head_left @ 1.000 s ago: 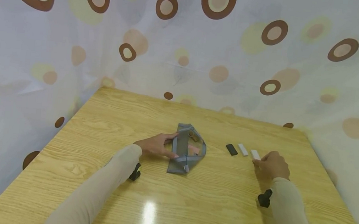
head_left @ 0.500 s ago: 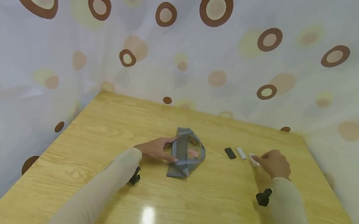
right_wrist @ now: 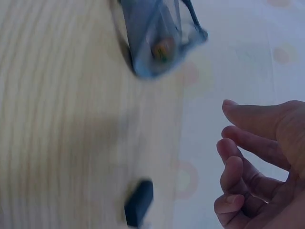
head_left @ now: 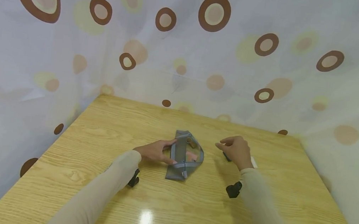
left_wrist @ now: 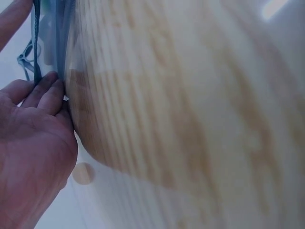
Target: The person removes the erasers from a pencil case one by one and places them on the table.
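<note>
A grey zip pouch [head_left: 180,154] lies on the table, its mouth spread wide. Inside show a small brownish thing [head_left: 191,142] and a pink piece [head_left: 191,156]. My left hand [head_left: 155,150] holds the pouch's left side, thumb near and fingers far; in the left wrist view its fingertips are at the zip edge. My right hand [head_left: 235,150] hovers right of the pouch, thumb and fingers apart with nothing between them in the right wrist view. Below it a small dark block [right_wrist: 139,202] lies on the table, partly hidden in the head view.
One small white block [head_left: 253,162] shows just right of my right hand; the other white one is hidden behind that hand. The wooden table [head_left: 171,203] meets a patterned curtain [head_left: 184,55] at the back and sides.
My right hand has let go of the right-hand white block, which stays on the table, and moved left over the dark block. My left hand keeps its place at the pouch.
</note>
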The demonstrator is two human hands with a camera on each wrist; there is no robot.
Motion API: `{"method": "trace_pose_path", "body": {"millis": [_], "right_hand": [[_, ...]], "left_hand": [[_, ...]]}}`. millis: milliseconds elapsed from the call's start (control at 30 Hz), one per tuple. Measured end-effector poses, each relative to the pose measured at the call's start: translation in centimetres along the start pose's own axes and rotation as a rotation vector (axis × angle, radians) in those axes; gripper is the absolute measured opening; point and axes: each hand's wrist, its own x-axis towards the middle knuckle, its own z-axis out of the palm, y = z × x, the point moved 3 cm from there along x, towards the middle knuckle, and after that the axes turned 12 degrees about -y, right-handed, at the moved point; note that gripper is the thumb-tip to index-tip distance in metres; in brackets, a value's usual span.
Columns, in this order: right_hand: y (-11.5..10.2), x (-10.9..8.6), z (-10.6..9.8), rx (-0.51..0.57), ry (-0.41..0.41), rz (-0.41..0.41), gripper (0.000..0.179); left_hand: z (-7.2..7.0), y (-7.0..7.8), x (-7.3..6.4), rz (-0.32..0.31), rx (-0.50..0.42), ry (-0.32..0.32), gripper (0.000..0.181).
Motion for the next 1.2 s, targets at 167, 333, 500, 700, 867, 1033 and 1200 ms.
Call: {"method": "trace_pose_path", "body": {"millis": [167,333,500,700,867,1033,1200], "right_hand": [[-2.3,1.0,3.1,0.04,-0.093,-0.048,0.027],[-3.4,1.7,5.4,0.053,-0.147,-0.072,0.018],[-3.4,2.1,6.8,0.057,-0.112,-0.065,0.02],[-2.8,2.8,7.5,0.008,-0.05,-0.06,0.025],[-2.4,3.2,8.0,-0.01,-0.027,-0.018,0.031],[-2.3,3.4,8.4,-0.024,0.004,0.002,0.035],[-2.7,3.4,8.6,-0.032,0.037,0.043,0.035]], "left_hand": [[0.0,-0.1,0.1,0.015,-0.008,0.002,0.1],[0.0,-0.3,0.3,0.027,-0.004,-0.005,0.1],[0.1,-0.4,0.2,0.032,0.008,-0.008,0.1],[0.0,-0.2,0.1,0.029,0.002,-0.001,0.1],[-0.1,-0.3,0.0,0.032,0.018,-0.001,0.1],[-0.1,-0.3,0.0,0.029,0.031,0.009,0.101],[0.0,-0.4,0.1,0.023,0.025,0.012,0.102]]}}
